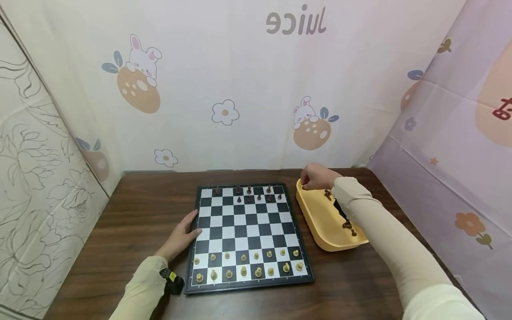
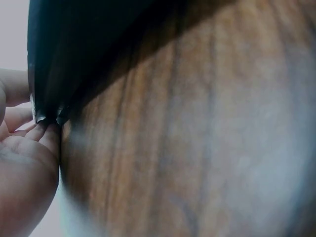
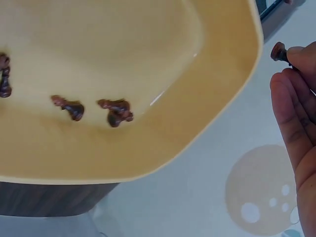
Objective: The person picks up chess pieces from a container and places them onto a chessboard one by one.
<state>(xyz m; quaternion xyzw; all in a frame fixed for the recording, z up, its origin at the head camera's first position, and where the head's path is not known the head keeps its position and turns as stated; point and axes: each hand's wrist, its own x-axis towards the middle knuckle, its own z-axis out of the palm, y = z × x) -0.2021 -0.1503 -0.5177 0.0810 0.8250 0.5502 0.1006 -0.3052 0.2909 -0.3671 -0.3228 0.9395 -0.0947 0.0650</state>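
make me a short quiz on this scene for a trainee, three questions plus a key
1. Multiple choice: which edge of the chessboard does the left hand touch?
a) near
b) left
c) far

2. True or false: some dark pieces lie in the yellow tray, which stands to the right of the chessboard.

3. Fill the gap (dark or light): the right hand holds a ____ chess piece.

Key: 1. b. 2. True. 3. Dark.
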